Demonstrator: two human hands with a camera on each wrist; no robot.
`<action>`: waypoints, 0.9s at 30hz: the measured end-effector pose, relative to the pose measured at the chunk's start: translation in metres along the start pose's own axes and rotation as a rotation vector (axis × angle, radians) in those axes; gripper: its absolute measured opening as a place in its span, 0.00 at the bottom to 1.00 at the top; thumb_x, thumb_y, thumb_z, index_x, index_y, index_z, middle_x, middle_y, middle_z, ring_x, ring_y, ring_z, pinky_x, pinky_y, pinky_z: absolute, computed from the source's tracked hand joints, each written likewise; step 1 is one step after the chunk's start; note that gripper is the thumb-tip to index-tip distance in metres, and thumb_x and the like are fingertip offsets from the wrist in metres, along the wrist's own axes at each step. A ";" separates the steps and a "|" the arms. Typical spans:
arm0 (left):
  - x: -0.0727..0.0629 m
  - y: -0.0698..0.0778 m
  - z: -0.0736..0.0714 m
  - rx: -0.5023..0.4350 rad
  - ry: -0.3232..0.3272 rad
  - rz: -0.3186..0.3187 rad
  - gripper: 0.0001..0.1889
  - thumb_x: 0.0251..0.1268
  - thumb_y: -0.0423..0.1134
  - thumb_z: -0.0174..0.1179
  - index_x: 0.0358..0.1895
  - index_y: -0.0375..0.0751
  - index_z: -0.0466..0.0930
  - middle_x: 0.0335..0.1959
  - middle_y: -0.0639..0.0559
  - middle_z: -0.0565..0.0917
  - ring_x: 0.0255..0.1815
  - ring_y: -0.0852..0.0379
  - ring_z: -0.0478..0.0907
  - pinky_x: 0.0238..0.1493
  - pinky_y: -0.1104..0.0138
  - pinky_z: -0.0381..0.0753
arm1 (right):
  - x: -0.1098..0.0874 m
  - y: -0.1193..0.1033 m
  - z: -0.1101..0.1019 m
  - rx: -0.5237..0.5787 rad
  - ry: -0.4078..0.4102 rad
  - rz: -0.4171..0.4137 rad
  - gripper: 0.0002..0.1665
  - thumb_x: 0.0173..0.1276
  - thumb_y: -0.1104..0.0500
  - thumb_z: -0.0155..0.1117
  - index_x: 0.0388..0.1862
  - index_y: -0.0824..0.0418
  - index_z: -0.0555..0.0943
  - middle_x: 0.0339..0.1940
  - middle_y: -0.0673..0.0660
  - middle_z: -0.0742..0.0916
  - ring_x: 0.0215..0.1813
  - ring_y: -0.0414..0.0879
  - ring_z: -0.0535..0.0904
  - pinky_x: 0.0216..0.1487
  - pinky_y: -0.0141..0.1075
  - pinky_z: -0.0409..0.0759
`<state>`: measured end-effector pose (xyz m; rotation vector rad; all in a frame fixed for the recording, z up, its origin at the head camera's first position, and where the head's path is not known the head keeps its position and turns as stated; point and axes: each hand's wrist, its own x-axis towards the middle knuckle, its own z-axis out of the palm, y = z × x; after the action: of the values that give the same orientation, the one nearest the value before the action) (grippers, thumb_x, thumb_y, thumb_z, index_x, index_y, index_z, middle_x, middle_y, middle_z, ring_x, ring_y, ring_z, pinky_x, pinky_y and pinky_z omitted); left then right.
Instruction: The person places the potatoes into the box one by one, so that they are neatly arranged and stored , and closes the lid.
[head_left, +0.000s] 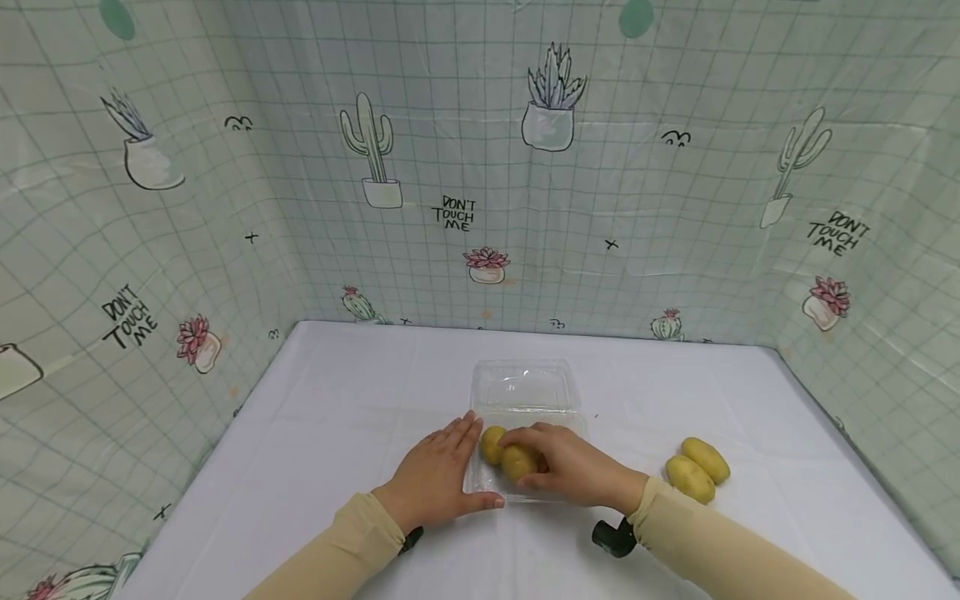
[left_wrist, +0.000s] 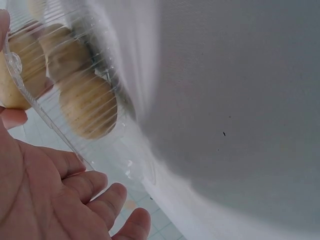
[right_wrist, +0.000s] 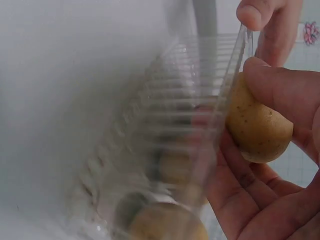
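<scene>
While the right hand (head_left: 573,462) clamps its grip on a potato (head_left: 519,464) over the base of a clear plastic clamshell box (head_left: 558,421), the left hand (head_left: 435,475) lies along that box's left edge, its grip spread, thumb apart from the fingers. Through the ribbed wall, the left wrist view shows two more potatoes (left_wrist: 89,107) inside. The lid (head_left: 523,383) lies open toward the far edge of the table (head_left: 360,375), a strip of white cloth between. Broad cloth reaches to the left edge; rightward, a pair of potatoes (head_left: 697,469) sits well apart from the box, with cloth beyond.
</scene>
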<state>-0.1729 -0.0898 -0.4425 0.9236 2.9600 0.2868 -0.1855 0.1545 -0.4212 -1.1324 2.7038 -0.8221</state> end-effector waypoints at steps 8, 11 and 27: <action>0.001 -0.002 0.003 0.018 0.005 0.008 0.57 0.60 0.78 0.49 0.78 0.34 0.54 0.78 0.40 0.55 0.77 0.46 0.55 0.72 0.53 0.61 | 0.001 -0.003 0.008 -0.001 0.009 0.013 0.31 0.63 0.57 0.74 0.65 0.52 0.77 0.58 0.54 0.82 0.56 0.48 0.77 0.55 0.47 0.76; 0.000 -0.002 0.003 0.013 0.014 0.014 0.57 0.60 0.78 0.49 0.78 0.33 0.54 0.78 0.39 0.56 0.77 0.45 0.56 0.71 0.53 0.62 | 0.002 -0.005 0.008 0.010 -0.009 0.028 0.31 0.65 0.57 0.73 0.66 0.53 0.76 0.59 0.56 0.82 0.57 0.48 0.77 0.56 0.48 0.75; -0.001 -0.001 -0.001 0.024 0.033 0.020 0.55 0.61 0.75 0.53 0.77 0.33 0.56 0.77 0.38 0.58 0.76 0.45 0.58 0.71 0.53 0.62 | 0.010 -0.006 0.012 0.136 -0.120 0.107 0.31 0.68 0.62 0.68 0.70 0.57 0.74 0.59 0.52 0.82 0.54 0.44 0.76 0.58 0.43 0.74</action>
<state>-0.1731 -0.0914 -0.4414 0.9615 2.9916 0.2703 -0.1860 0.1388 -0.4273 -0.9677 2.5426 -0.8770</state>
